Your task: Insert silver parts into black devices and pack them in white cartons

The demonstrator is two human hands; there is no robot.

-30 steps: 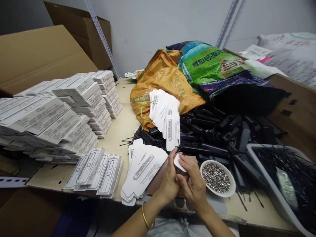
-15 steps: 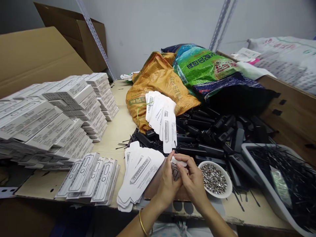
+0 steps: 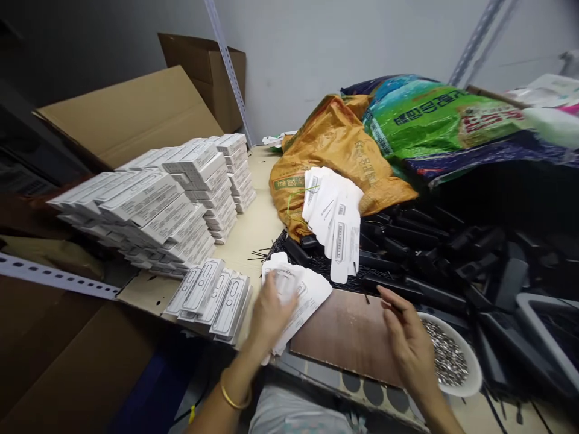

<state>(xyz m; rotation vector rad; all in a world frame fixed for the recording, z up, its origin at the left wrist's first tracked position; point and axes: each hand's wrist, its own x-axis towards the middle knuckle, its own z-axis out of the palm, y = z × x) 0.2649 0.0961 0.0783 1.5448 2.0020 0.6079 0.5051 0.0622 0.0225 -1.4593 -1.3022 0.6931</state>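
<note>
My left hand (image 3: 269, 316) is smeared by motion over the fan of flat white printed cartons (image 3: 312, 295). A small white box (image 3: 286, 284), blurred, is in its fingers. My right hand (image 3: 411, 343) hovers by the right edge of the brown board (image 3: 346, 328), fingers loosely bent and apart from the thumb. No held thing shows clearly in it. Just right of that hand is the white bowl (image 3: 474, 377) of small shiny metal parts (image 3: 447, 355). Several folded printed boxes (image 3: 217, 298) lie left of my left hand.
Tall stacks of white boxes (image 3: 158, 211) stand at the left. A second fan of flat cartons (image 3: 335, 217) leans on an orange sack (image 3: 330, 138). Black handle-like pieces (image 3: 429, 265) are heaped at the right, beside a grey tub (image 3: 543, 307). A perforated metal rail (image 3: 58, 276) runs along the left.
Both hands were together over the board, working on a white piece. They have parted: the left has moved left with the white box, the right stays right. The view has swung left.
</note>
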